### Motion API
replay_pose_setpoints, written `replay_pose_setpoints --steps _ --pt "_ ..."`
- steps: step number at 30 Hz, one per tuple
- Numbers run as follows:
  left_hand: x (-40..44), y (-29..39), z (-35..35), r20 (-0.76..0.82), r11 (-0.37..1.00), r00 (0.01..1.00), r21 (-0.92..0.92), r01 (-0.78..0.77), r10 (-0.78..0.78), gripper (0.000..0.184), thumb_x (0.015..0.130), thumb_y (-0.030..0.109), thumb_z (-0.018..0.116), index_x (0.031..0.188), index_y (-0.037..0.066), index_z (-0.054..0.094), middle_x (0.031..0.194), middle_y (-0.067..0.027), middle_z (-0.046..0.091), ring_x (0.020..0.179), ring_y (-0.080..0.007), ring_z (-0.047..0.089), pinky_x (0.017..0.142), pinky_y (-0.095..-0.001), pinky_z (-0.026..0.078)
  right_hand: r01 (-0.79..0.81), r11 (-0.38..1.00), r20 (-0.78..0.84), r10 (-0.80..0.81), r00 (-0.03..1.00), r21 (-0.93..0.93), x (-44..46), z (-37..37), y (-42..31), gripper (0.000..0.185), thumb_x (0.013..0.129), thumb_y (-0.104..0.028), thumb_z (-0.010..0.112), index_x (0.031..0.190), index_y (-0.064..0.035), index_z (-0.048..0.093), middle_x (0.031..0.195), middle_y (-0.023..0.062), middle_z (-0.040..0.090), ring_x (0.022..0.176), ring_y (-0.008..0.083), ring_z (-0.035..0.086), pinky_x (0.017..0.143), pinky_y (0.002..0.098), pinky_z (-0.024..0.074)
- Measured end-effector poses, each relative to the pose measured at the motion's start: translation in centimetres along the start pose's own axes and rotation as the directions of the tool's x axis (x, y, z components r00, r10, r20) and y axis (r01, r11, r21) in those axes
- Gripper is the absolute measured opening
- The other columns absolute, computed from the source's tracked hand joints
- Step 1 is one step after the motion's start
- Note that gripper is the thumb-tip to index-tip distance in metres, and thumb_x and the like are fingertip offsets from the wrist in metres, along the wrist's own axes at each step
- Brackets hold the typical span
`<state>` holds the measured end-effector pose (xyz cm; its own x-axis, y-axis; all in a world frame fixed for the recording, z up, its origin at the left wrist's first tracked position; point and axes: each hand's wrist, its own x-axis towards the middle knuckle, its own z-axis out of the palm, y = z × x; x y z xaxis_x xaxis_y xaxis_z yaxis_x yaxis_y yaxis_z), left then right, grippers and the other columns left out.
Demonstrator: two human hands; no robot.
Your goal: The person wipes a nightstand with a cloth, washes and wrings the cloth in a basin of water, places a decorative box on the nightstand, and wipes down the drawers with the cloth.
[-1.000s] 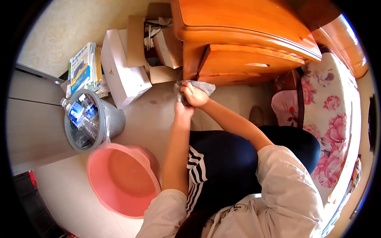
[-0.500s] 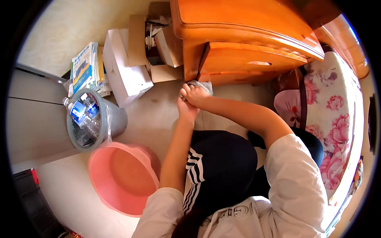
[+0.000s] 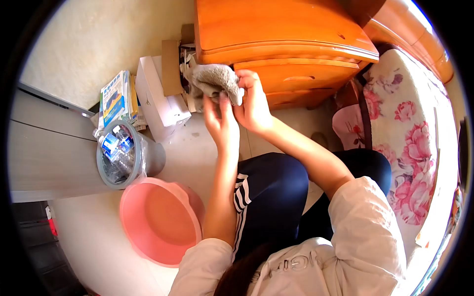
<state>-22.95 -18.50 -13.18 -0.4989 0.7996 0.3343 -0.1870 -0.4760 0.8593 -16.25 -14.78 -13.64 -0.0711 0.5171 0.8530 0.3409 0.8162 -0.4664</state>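
Note:
A grey cloth [image 3: 215, 78], damp-looking and bunched, is held up in front of the orange wooden nightstand [image 3: 291, 81]. My left hand [image 3: 220, 116] grips its lower edge, with the fingers pointing up into the folds. On the right side of the cloth, my right hand [image 3: 253, 101] pinches a corner between thumb and fingers. Both hands are close together, a little apart from the nightstand's drawer front. Part of the left fingers is hidden by the cloth.
A pink basin [image 3: 133, 217] stands on the floor at lower left, beside a grey bin [image 3: 157, 155] of plastic bottles. Behind are a white box [image 3: 160, 101], books [image 3: 116, 101] and an open cardboard box [image 3: 171, 69]. A floral-covered bed [image 3: 407, 143] is at right.
My hands have come up from the floor by the nightstand's corner, lifting the cloth. They have moved apart, and the cloth has been opened out between them. My view has shifted slightly.

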Motion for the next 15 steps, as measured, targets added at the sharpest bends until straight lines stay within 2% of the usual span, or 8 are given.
replay_pose_setpoints --steps 1,3,4,5,7,8,12,15 --pt "0.8 0.0 -0.5 -0.002 0.996 1.000 0.092 -0.011 0.011 0.037 0.091 0.023 0.053 0.114 -0.003 0.043 0.102 -0.0089 0.053 0.089 -0.0147 0.050 0.080 -0.0285 0.041 0.003 0.997 -0.041 0.000 0.999 0.079 0.9 -0.1 -0.3 0.030 0.072 0.008 0.054 0.098 -0.0002 0.041 0.104 0.0252 0.049 0.080 0.0408 0.056 0.066 0.0369 0.0484" --pt "2.6 0.2 -0.6 -0.078 0.983 0.997 0.184 -0.004 0.019 0.041 0.090 0.029 0.053 0.112 -0.004 0.042 0.104 -0.0125 0.050 0.092 -0.0185 0.047 0.083 -0.0324 0.039 -0.154 0.963 -0.041 0.167 0.985 0.223 2.5 -0.2 -1.4 0.029 0.073 0.008 0.053 0.098 -0.0004 0.041 0.102 0.0249 0.050 0.082 0.0414 0.056 0.068 0.0375 0.0482" --pt "3.5 -0.6 -1.2 -0.054 0.957 0.996 0.284 -0.050 0.068 0.044 0.089 0.034 0.054 0.108 -0.004 0.041 0.105 -0.0163 0.046 0.096 -0.0231 0.045 0.085 -0.0355 0.038 -0.115 0.974 -0.034 0.124 0.992 0.197 3.0 -0.4 -1.5 0.029 0.074 0.008 0.053 0.098 -0.0004 0.040 0.101 0.0246 0.050 0.081 0.0412 0.056 0.068 0.0378 0.0482" --pt "4.2 -1.4 -1.7 -0.029 0.911 0.994 0.405 -0.082 0.102 0.043 0.090 0.034 0.052 0.108 -0.003 0.038 0.107 -0.0128 0.047 0.096 -0.0165 0.046 0.081 -0.0297 0.040 -0.075 0.983 -0.030 0.081 0.996 0.166 3.4 -0.6 -1.5 0.028 0.074 0.009 0.052 0.098 -0.0003 0.040 0.099 0.0243 0.050 0.081 0.0411 0.056 0.069 0.0380 0.0481" --pt "4.8 -1.8 -1.1 0.020 0.874 0.972 0.433 -0.221 0.235 0.043 0.090 0.029 0.055 0.110 -0.003 0.034 0.108 -0.0144 0.046 0.097 -0.0185 0.047 0.082 -0.0303 0.041 -0.089 0.982 -0.034 0.096 0.995 0.169 4.0 -1.0 -2.1 0.025 0.076 0.008 0.051 0.097 -0.0006 0.040 0.098 0.0234 0.051 0.081 0.0398 0.057 0.068 0.0386 0.0478" --pt "5.0 -2.6 -1.2 0.044 0.929 0.985 0.328 -0.171 0.166 0.047 0.087 0.025 0.059 0.111 -0.005 0.032 0.110 -0.0172 0.045 0.100 -0.0210 0.047 0.085 -0.0328 0.040 -0.155 0.968 -0.055 0.169 0.984 0.199 4.1 -1.1 -2.2 0.024 0.077 0.008 0.050 0.096 -0.0006 0.040 0.098 0.0221 0.050 0.080 0.0372 0.056 0.069 0.0376 0.0474" --pt "3.4 -0.5 0.7 0.199 0.791 0.969 0.564 -0.238 0.149 0.057 0.083 0.027 0.064 0.114 -0.009 0.032 0.114 -0.0224 0.044 0.105 -0.0262 0.047 0.091 -0.0370 0.037 -0.352 0.893 -0.099 0.392 0.915 0.280 2.7 -1.7 -0.8 0.022 0.081 0.008 0.047 0.099 -0.0005 0.037 0.102 0.0128 0.047 0.089 0.0177 0.053 0.080 0.0287 0.0451" --pt "3.1 -1.0 0.8 0.235 0.777 0.970 0.597 -0.197 0.066 0.065 0.081 0.032 0.065 0.118 -0.008 0.031 0.120 -0.0215 0.040 0.111 -0.0294 0.043 0.094 -0.0371 0.034 -0.404 0.860 -0.104 0.453 0.885 0.311 1.8 -1.7 -0.6 0.021 0.083 0.007 0.045 0.100 -0.0018 0.036 0.101 0.0106 0.047 0.088 0.0153 0.053 0.080 0.0272 0.0444"
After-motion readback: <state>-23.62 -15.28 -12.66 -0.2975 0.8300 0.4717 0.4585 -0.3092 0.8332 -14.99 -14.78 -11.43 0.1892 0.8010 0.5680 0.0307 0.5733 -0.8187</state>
